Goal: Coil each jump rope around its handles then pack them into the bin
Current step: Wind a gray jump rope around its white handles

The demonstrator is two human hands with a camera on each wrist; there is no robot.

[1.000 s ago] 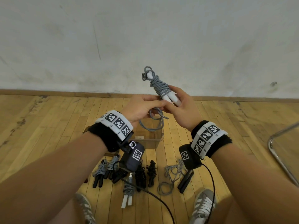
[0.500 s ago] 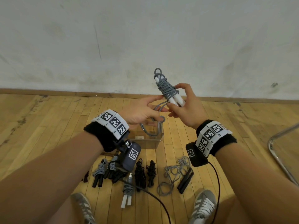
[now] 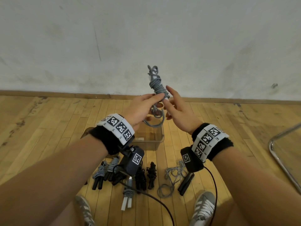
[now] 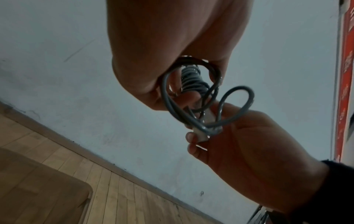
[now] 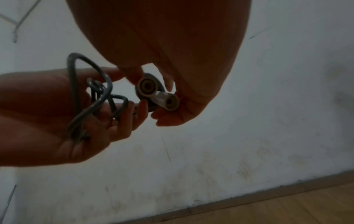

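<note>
I hold a grey jump rope chest-high over the clear plastic bin. Most of it is wound round its two white handles, which stand nearly upright. My right hand pinches the lower ends of the handles, with the index finger stretched up beside the coil. My left hand grips the loose loops hanging under the coil, its fingertips touching the windings. The left wrist view shows the loose loop and a white handle in my right hand. The loops cross my left palm.
Several coiled ropes lie on the wooden floor by my shoes: grey with black handles, black ones, grey with white handles. An uncoiled grey rope with black handles lies right of them. A metal chair frame stands at right.
The bundle has tipped from leaning to nearly upright. My left hand has risen to the coil with the loose loop, and my right index finger has straightened.
</note>
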